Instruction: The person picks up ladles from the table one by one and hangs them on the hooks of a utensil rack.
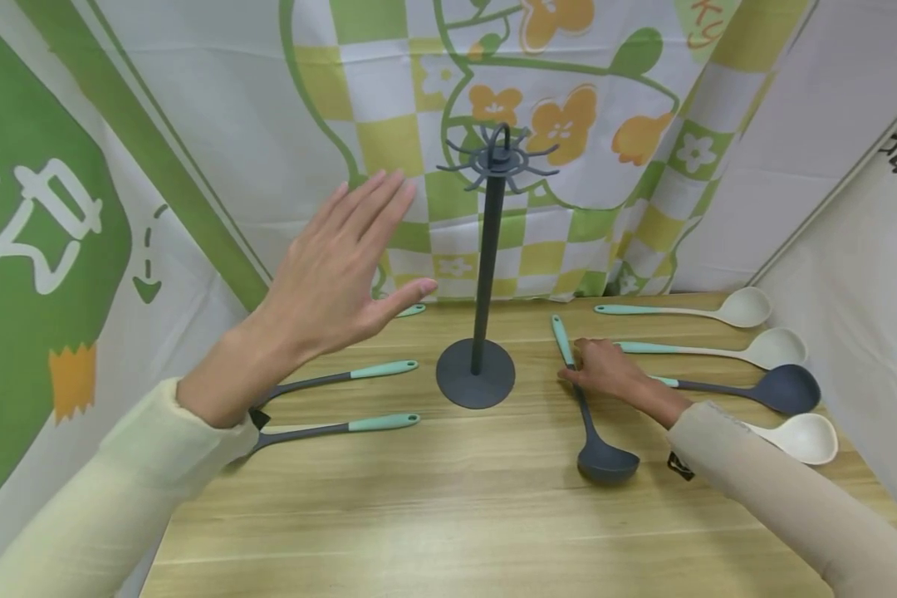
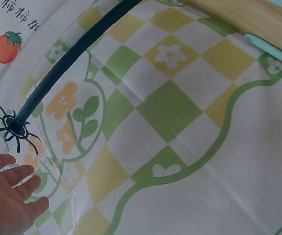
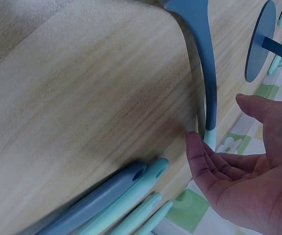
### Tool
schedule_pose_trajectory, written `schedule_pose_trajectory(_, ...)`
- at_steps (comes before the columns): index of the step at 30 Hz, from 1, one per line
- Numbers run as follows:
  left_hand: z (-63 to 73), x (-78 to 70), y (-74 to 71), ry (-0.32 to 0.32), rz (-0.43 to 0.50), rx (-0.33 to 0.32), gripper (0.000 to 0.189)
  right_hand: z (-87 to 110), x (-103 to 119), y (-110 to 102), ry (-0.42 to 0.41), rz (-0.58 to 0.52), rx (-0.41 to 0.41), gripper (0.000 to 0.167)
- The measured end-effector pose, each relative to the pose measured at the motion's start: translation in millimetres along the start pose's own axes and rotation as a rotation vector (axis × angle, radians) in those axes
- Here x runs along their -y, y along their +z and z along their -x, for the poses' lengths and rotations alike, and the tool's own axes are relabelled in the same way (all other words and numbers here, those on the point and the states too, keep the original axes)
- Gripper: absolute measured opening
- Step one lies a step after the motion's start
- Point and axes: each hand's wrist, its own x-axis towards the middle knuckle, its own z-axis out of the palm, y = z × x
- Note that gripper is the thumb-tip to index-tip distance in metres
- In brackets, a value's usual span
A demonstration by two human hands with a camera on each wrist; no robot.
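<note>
The dark ladle (image 1: 592, 438) lies nearer the right hand (image 1: 609, 370), bowl toward the person. Thumb and fingers sit apart around its handle; the left hand's (image 1: 336, 257) are straight.

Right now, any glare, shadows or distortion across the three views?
Head: pale glare on the near part of the table. Left wrist: dimmer than head, with the stand's pole looking slightly bowed. Right wrist: also dimmer, soft shadow alongside the ladle.
</note>
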Motion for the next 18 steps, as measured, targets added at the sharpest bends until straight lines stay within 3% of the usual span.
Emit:
schedule_pose_trajectory(9, -21.7, -7.9, -7.1, -0.011, -0.002, 0.072, 0.092, -3.3, -1, 6, 0.017, -0.011, -0.021, 0.035)
schedule_pose_trajectory(18, -37.1, -12.6, -8.0, -0.013, -0.006, 0.098, 0.09, -8.6, -1, 7, 0.022, -0.019, -0.007, 0.035)
